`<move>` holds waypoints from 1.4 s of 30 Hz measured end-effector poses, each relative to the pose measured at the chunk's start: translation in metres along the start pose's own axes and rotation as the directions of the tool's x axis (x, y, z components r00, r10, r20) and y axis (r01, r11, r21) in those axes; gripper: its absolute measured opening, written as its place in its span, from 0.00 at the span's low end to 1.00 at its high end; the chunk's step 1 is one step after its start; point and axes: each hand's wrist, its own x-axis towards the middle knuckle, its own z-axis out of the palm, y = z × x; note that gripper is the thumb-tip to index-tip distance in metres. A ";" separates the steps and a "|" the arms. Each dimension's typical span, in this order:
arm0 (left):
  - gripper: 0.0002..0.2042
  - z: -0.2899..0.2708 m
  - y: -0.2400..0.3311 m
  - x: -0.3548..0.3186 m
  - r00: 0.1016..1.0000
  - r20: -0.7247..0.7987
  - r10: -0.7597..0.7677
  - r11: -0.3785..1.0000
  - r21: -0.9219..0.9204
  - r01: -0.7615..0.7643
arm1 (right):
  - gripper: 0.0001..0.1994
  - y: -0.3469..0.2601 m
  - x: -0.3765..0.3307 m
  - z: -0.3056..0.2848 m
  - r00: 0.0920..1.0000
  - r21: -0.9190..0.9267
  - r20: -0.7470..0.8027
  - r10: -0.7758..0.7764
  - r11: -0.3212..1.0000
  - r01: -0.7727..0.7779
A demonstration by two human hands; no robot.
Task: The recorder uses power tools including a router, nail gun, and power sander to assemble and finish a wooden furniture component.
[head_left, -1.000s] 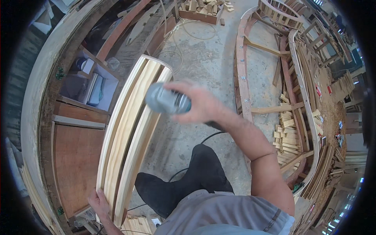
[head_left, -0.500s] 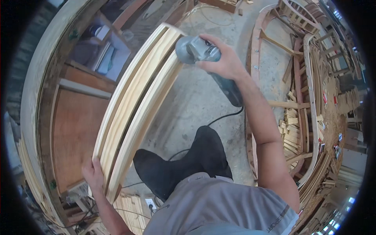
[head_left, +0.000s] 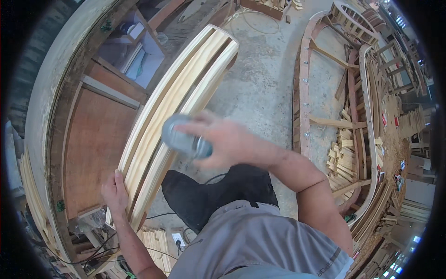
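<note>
A long curved piece of pale wooden slats [head_left: 158, 109], with dark gaps along its length, slants from upper middle to lower left. My left hand [head_left: 115, 193] grips its outer left edge near the lower end, thumb on top. My right hand [head_left: 223, 142], smeared by motion, is closed round a grey angle grinder [head_left: 175, 134]. The grinder's round head lies over the right-hand slats, about midway along the piece. Whether its disc touches the wood cannot be seen, and its body is mostly behind my hand.
To the left stands a wooden cabinet frame with a reddish-brown panel [head_left: 95, 153]. A curved wooden frame [head_left: 304, 93] lies on the concrete floor at the right, with wood offcuts [head_left: 341, 160] inside. A cord and a white power socket [head_left: 178, 239] are near my legs.
My right hand has brought the grinder from the far end down to the middle of the slatted piece. The piece's far end has shifted right; my left hand still holds the lower end.
</note>
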 end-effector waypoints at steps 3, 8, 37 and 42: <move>0.19 0.000 -0.004 -0.003 0.999 -0.024 0.027 0.999 0.036 -0.026 | 0.36 0.037 0.001 -0.025 0.968 -0.129 -0.251 0.018 0.990 -0.052; 0.19 -0.009 -0.001 -0.008 0.993 0.114 -0.014 0.990 0.139 -0.002 | 0.38 0.093 -0.001 -0.068 0.830 0.297 -0.429 0.357 0.923 -0.244; 0.24 -0.076 -0.164 -0.037 0.941 0.330 0.081 0.938 -0.345 0.041 | 0.38 -0.178 -0.022 0.193 0.976 0.071 0.032 -0.213 0.975 0.211; 0.26 -0.078 -0.162 -0.037 0.937 0.349 0.017 0.934 -0.339 0.110 | 0.38 -0.201 -0.011 0.212 0.969 0.003 0.133 -0.208 0.978 0.210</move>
